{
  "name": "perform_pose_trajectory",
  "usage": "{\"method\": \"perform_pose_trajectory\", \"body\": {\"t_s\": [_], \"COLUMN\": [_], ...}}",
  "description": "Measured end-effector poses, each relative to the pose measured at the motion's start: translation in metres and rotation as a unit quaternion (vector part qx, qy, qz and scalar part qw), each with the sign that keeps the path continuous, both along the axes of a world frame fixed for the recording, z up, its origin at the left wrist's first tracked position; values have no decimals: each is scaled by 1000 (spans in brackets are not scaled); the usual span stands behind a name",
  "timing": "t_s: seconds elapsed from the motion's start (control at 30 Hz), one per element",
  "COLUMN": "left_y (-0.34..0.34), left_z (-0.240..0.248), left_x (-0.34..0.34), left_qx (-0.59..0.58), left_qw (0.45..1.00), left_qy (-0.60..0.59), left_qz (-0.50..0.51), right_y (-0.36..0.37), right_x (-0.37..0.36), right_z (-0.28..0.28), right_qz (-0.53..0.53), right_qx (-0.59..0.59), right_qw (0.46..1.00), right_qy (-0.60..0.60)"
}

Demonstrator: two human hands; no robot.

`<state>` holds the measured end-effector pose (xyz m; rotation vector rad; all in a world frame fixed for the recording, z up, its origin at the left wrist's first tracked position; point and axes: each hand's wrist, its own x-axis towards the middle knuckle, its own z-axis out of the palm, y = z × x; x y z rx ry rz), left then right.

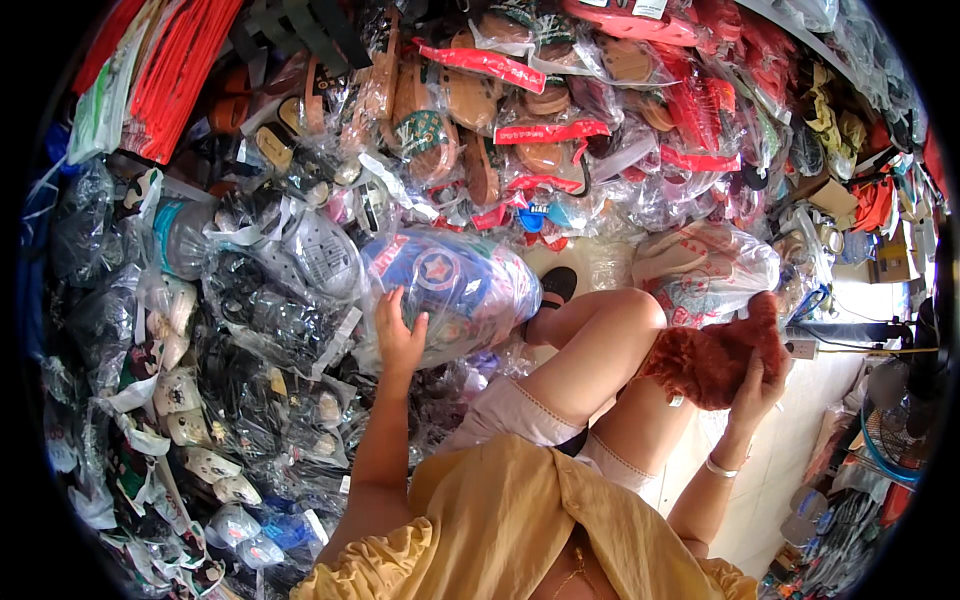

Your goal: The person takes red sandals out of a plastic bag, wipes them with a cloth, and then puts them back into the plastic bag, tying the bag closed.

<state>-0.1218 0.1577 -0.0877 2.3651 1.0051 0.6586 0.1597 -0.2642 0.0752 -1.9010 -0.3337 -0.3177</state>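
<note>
My right hand (757, 385), a pale band on its wrist, grips a reddish-brown fluffy thing (695, 362) above my right leg. The fluffy thing is soft and folded, and I cannot make out its exact kind. My left hand (402, 338) touches the near side of a big clear plastic bag (455, 285) with its fingers spread. Blue printed packaging with a round star emblem shows through that bag.
Heaps of plastic-wrapped clogs (330, 255) and sandals surround me at left. Wrapped brown sandals (470, 100) pile up ahead. Another stuffed clear bag (705, 262) stands beyond my knees. A fan (895, 425) is at far right, beside pale floor tiles (790, 440).
</note>
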Motion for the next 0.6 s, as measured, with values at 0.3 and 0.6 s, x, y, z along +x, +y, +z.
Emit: {"method": "perform_pose_trajectory", "body": {"t_s": [0.3, 0.6], "left_y": [2, 36], "left_z": [-1, -5], "left_x": [2, 25], "left_qx": [15, 45], "left_qw": [1000, 997], "left_qy": [-15, -55], "left_qz": [-10, 5], "right_y": [30, 33], "right_x": [-23, -29], "right_z": [-40, -50], "right_qz": [89, 85], "right_qx": [-240, -301], "right_qw": [967, 949], "right_qy": [-10, -37]}}
